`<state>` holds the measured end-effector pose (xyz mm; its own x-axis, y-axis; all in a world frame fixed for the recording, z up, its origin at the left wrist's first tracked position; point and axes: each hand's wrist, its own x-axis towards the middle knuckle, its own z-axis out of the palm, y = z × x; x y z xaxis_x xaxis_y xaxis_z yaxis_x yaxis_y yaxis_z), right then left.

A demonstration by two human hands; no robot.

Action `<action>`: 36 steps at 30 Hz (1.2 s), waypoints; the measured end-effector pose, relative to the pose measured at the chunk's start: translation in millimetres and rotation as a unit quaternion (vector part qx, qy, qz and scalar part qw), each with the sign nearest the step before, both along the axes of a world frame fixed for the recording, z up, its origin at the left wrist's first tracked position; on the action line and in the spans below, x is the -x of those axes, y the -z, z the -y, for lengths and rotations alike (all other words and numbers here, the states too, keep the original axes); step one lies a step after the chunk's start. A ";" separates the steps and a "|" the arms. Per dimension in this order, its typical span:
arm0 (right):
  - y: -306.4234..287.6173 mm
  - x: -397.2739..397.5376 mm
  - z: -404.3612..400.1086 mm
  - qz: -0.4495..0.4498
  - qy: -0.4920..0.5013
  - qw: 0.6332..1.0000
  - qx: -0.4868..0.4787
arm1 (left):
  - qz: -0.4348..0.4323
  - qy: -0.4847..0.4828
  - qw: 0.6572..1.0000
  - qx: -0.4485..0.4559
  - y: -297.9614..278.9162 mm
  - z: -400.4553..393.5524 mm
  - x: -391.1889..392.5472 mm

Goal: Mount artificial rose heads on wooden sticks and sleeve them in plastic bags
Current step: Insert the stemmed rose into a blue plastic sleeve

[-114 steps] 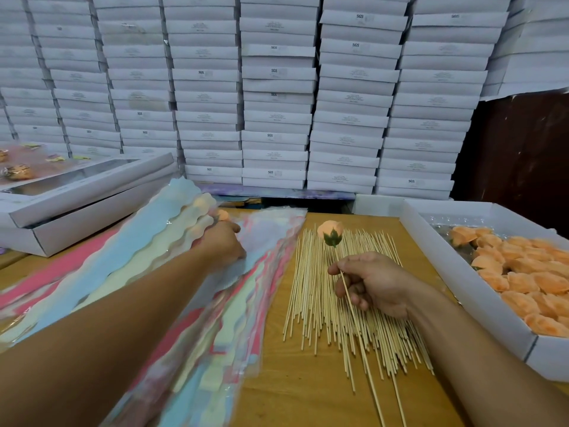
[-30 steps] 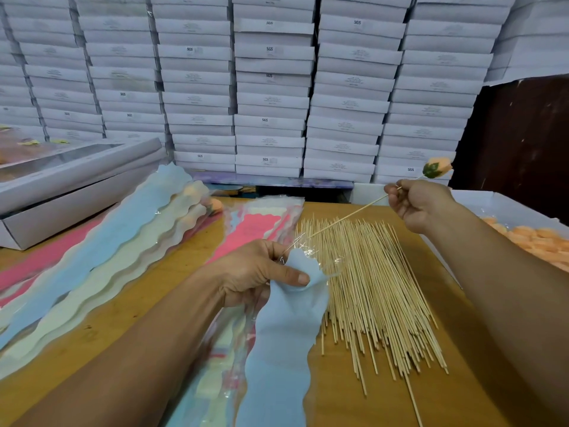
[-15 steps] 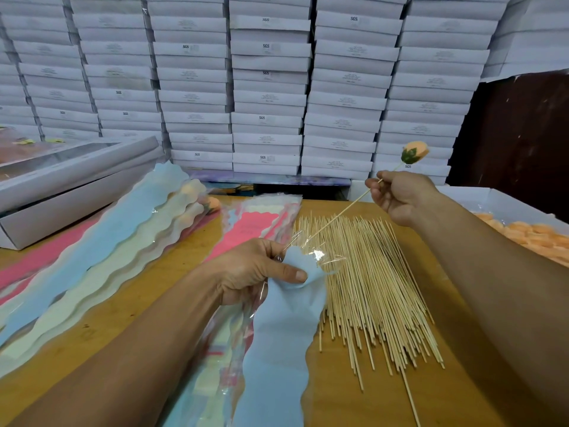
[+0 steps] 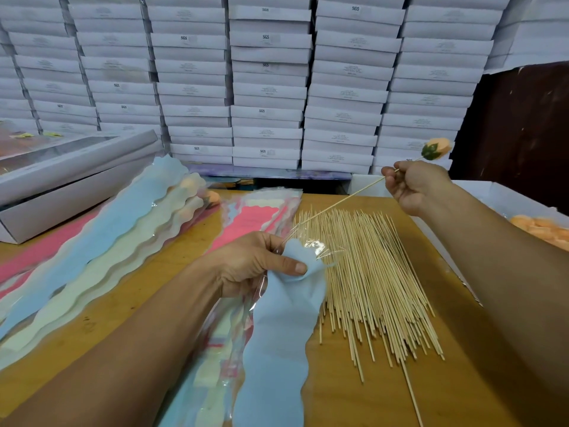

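Note:
My right hand (image 4: 414,184) pinches a thin wooden stick (image 4: 345,201) just below its peach rose head (image 4: 437,147), held up at the right. The stick slants down left, and its bare end reaches the clear mouth of a blue wavy-edged plastic bag (image 4: 286,318). My left hand (image 4: 255,263) grips that bag at its top, thumb pressed on the blue sheet. A loose heap of wooden sticks (image 4: 372,282) lies on the table between my arms. A stack of flat bags (image 4: 261,217) lies under and beyond my left hand.
Long blue, cream and pink bags (image 4: 101,241) fan over the left of the wooden table (image 4: 354,396). A white box of peach rose heads (image 4: 545,229) sits at the right edge. Flat white boxes (image 4: 61,180) lie at far left. Stacked white cartons (image 4: 268,87) wall the back.
My left hand has pulled a blue bag off the stack and holds its mouth open. My right hand has lifted the rose stick up to the right, its end now at the bag.

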<state>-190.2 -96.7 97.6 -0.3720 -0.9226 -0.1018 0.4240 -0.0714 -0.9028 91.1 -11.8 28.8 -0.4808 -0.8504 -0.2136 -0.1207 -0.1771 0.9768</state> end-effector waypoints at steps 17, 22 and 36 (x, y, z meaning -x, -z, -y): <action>0.4 3.0 0.1 -0.007 0.008 1.000 0.001 | -0.033 0.007 0.999 0.023 0.3 -0.2 -2.2; -0.5 4.5 1.1 -0.007 0.033 0.999 0.009 | -0.012 -0.029 0.999 0.040 0.4 -3.4 0.2; 1.4 7.8 2.2 0.005 0.036 0.999 0.008 | -0.003 -0.073 0.994 0.082 0.6 -0.8 0.1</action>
<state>-198.0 -98.8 96.2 -0.4363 -0.8952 -0.0910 0.4271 -0.1170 -0.8966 91.0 -11.0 28.2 -0.3505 -0.9344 -0.0638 -0.0988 -0.0308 0.9946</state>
